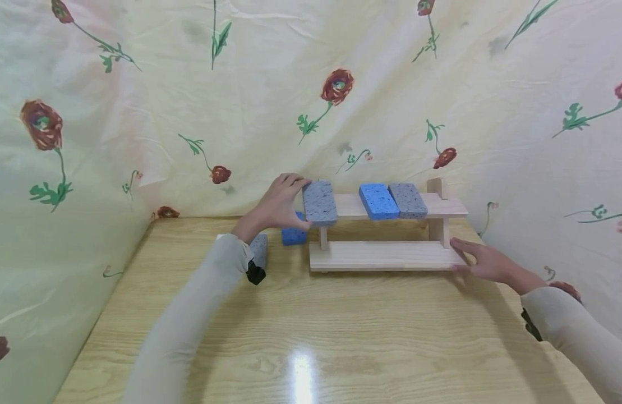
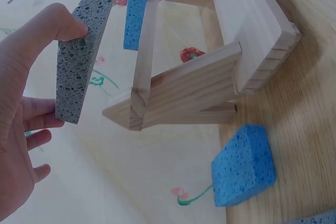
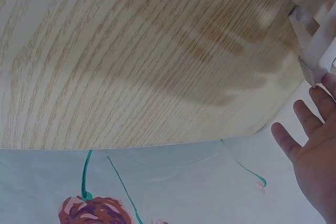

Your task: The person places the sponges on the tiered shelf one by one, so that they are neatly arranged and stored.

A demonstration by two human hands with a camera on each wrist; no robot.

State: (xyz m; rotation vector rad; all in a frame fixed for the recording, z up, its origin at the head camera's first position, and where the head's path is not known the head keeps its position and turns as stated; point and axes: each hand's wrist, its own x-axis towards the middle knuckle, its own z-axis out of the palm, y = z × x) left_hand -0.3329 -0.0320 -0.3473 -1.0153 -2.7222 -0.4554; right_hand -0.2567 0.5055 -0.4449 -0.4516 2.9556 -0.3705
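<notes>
My left hand (image 1: pixel 279 201) pinches a grey sponge (image 1: pixel 319 202) by its edges, thumb on one side and fingers on the other. In the left wrist view that grey sponge (image 2: pixel 81 64) is apart from the top board of a small two-tier wooden shelf (image 2: pixel 181 85). On the top board, toward the right, a blue sponge (image 1: pixel 378 201) and another grey sponge (image 1: pixel 408 200) lie side by side. My right hand (image 1: pixel 484 262) rests at the right end of the lower board (image 1: pixel 381 255); its fingers (image 3: pixel 307 116) look fairly straight and spread in the right wrist view.
A second blue sponge (image 2: pixel 244 166) stands on the wooden table (image 1: pixel 311 314) left of the shelf. Another grey sponge (image 1: pixel 259 249) is there too, partly hidden by my left wrist. Flowered cloth (image 1: pixel 270 101) hangs behind and at both sides.
</notes>
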